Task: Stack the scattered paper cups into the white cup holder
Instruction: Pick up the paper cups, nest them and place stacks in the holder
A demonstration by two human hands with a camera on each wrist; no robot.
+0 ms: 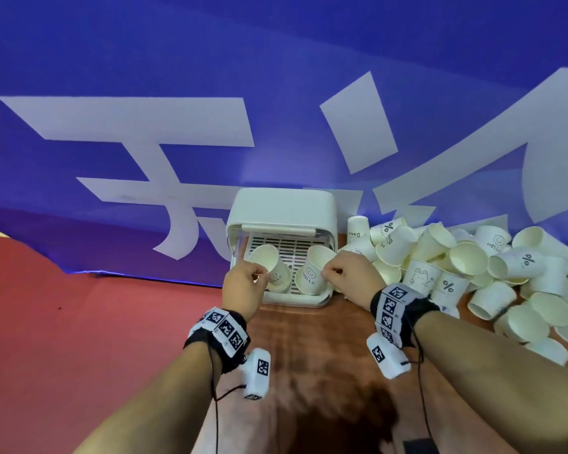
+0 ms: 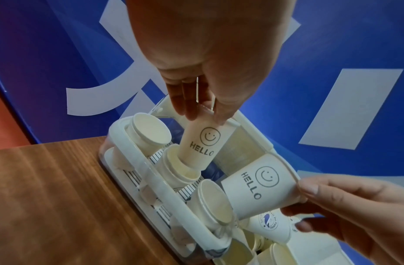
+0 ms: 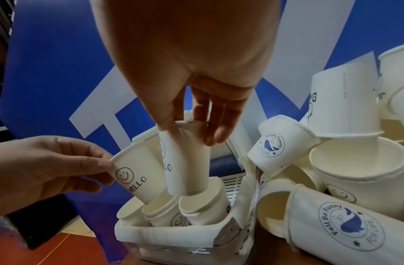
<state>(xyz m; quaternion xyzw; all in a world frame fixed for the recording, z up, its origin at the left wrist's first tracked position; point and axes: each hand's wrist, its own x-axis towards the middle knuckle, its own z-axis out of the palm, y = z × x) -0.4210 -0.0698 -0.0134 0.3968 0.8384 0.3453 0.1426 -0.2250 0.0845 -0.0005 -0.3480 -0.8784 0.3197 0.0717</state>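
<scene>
The white cup holder (image 1: 281,204) stands on the wooden table against the blue banner, with several paper cups standing inside it. My left hand (image 1: 258,278) pinches the rim of a HELLO cup (image 2: 200,145), whose base sits in the mouth of a cup in the holder (image 2: 137,166). My right hand (image 1: 328,273) pinches the rim of another paper cup (image 3: 185,161), and its base enters a stacked cup (image 3: 201,204) at the right of the holder (image 3: 165,234). Both held cups are tilted.
A big heap of loose paper cups (image 1: 473,267) covers the table right of the holder, some touching its side. The blue banner (image 1: 145,77) rises close behind. Bare wooden table (image 1: 309,355) lies in front, and red floor (image 1: 63,322) is at the left.
</scene>
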